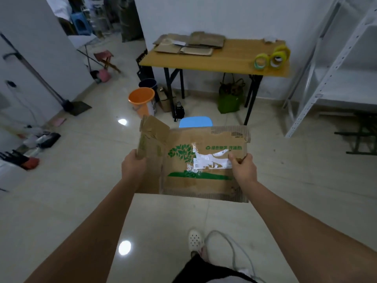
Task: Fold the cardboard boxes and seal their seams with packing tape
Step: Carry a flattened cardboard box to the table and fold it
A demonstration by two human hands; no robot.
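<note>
The person stands on the tiled floor (pixel 61 211) holding a flattened cardboard box (pixel 204 170) out in front, in the air, well short of the table (pixel 214 62). The left hand (pixel 133 166) has its grip closed on the box's left edge, where a torn flap (pixel 153 129) sticks up and leans over. The right hand (pixel 242 166) pinches the right edge, thumb on the printed face beside a ragged white label remnant (pixel 212 160) and a green tree print (pixel 180 153). Beyond the box a blue stool (pixel 195 121) peeks out from behind its top edge. On the table lies a stack of flat cardboard sheets (pixel 189 44) toward the left rear, and rolls of yellowish packing tape (pixel 272 57) stand near the right end. Under and beside the table are an orange bucket (pixel 141 103) and a green bag (pixel 229 102); a white metal shelf (pixel 336 68) stands to the right.
</note>
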